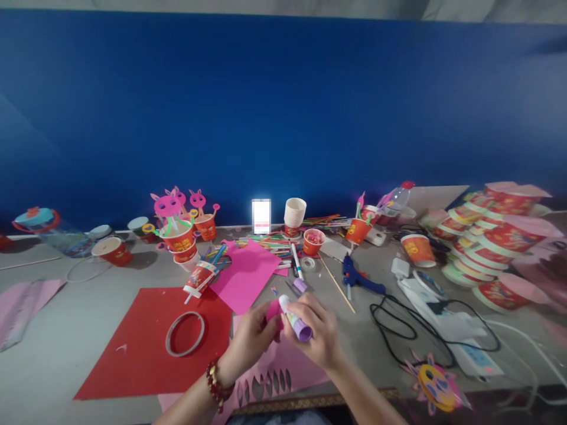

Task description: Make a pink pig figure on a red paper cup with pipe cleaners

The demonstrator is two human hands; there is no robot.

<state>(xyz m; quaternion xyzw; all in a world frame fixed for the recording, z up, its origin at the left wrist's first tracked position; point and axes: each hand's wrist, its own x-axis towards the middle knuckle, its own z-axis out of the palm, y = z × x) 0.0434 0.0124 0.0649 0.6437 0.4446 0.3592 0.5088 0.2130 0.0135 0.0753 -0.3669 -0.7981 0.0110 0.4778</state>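
Near the front middle of the table, my left hand (254, 333) pinches a small bright pink paper piece (273, 309). My right hand (316, 330) is wrapped round a glue stick (296, 321) with a purple base, its white tip pointing up and left against the pink piece. A purple cap (300, 286) lies just beyond my hands. Below them is a light pink sheet (305, 366) with a row of leaf-shaped cutouts. A magenta sheet (248, 271) and a red sheet (142, 336) with a tape roll (185, 334) on it lie to the left.
Decorated paper cups (175, 236) stand at the back left. A blue glue gun (358, 277), black cable and power strip (469, 348) lie to the right. Stacked cups (491, 236) lean at the far right. A wooden stick (337, 283) lies beyond my right hand.
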